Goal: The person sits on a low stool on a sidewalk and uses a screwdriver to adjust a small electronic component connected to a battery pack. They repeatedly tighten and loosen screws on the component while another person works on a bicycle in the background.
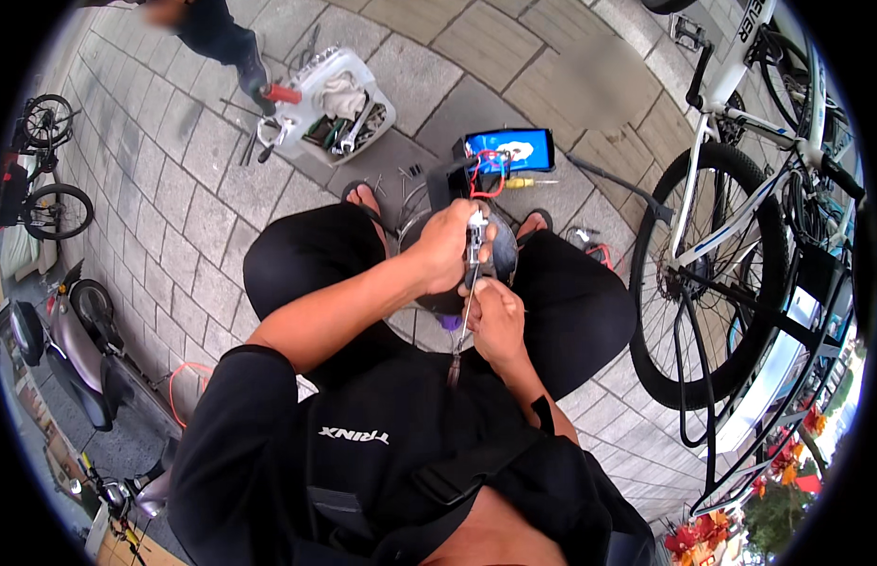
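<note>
My left hand (446,250) is closed around a small silver mechanism with a white end (476,234), held above a dark round object (504,257) between my feet. Just below it, my right hand (498,319) pinches with thumb and fingers at a thin metal rod or cable (465,325). That rod slants from the mechanism toward my chest and finishes in a brownish end (454,372). What sits under my right fingertips is partly hidden. Beyond my hands are red and blue wires (492,174) beside a black object with a lit blue face (509,149).
A yellow-handled screwdriver (521,183) lies past the wires. A white plastic bin of tools (377,141) stands ahead left, near another person's leg (240,58). Bicycles (707,274) stand close on my right; a scooter (108,363) is at left. Small parts (410,172) lie on the paving.
</note>
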Available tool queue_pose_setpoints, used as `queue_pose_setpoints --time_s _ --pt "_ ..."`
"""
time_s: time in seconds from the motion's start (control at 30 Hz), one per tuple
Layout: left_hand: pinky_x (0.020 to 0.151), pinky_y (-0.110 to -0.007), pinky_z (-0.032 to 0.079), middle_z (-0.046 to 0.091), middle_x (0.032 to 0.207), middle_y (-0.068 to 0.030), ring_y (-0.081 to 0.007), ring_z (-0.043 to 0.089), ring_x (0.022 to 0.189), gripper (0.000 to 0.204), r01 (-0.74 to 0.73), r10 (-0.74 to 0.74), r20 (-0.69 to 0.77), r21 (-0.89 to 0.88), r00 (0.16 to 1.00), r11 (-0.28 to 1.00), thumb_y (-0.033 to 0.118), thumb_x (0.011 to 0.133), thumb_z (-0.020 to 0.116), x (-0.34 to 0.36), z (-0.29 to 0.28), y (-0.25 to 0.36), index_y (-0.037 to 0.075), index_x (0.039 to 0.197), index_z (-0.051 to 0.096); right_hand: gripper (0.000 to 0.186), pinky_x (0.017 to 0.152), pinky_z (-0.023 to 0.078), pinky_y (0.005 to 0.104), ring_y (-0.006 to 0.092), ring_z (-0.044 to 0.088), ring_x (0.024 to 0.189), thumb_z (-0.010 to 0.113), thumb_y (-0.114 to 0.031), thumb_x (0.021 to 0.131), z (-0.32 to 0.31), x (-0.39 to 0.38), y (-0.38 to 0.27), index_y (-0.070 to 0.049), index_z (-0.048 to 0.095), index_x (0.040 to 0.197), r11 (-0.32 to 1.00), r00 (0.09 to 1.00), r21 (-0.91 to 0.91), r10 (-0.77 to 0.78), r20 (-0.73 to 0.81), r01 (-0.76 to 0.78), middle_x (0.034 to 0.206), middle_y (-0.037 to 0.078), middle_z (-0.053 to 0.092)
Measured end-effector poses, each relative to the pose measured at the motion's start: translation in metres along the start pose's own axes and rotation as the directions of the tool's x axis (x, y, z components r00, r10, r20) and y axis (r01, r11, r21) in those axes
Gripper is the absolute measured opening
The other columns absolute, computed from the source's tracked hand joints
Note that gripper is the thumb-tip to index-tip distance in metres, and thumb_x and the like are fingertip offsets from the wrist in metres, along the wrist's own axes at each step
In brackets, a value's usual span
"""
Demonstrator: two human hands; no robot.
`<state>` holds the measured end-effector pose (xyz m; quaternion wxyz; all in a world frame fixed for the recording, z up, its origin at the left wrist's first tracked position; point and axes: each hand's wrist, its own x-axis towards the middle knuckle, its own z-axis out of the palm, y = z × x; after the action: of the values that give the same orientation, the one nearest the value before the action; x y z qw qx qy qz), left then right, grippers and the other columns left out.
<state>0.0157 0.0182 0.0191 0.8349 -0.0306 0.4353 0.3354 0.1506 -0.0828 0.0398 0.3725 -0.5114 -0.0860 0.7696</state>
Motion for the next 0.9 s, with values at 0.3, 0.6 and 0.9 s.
queue_pose_setpoints --time_s 0.3,0.6,0.9 --pt "0.062 -0.034 0.045 0.059 0.088 -0.0078 -0.0187 0.054 0.067 0.020 -0.018 0.018 0.014 0.002 1.000 1.000 0.030 0.104 0.042 0.009 -0.001 -0.005 0.011 0.105 0.049 0.025 0.054 0.035 0.0248 0.0046 0.044 0.062 0.055 -0.016 0.105 -0.008 0.001 0.002 0.003 0.069 0.098 0.898 0.970 -0.380 -0.243 -0.006 0.223 0.068 -0.002 0.052" --pt "0.062 -0.034 0.045 0.059 0.087 -0.0073 -0.0187 0.054 0.067 0.021 -0.032 0.032 0.045 0.002 0.998 0.999 0.031 0.102 0.045 0.010 -0.001 -0.004 0.012 0.105 0.049 0.025 0.054 0.037 0.0245 0.0046 0.046 0.059 0.055 -0.017 0.105 0.000 0.001 0.000 0.002 0.069 0.098 0.692 0.889 -0.614 -0.456 0.036 0.380 0.069 -0.002 0.055" --pt "0.064 -0.034 0.045 0.058 0.088 -0.0073 -0.0185 0.054 0.067 0.021 -0.028 0.027 0.056 0.005 0.998 1.000 0.032 0.102 0.043 0.011 -0.001 -0.001 0.012 0.104 0.049 0.024 0.057 0.039 0.0234 0.0033 0.047 0.066 0.055 -0.016 0.105 -0.004 0.001 0.000 0.003 0.070 0.100 0.736 0.922 -0.595 -0.386 0.023 0.323 0.075 -0.001 0.058"
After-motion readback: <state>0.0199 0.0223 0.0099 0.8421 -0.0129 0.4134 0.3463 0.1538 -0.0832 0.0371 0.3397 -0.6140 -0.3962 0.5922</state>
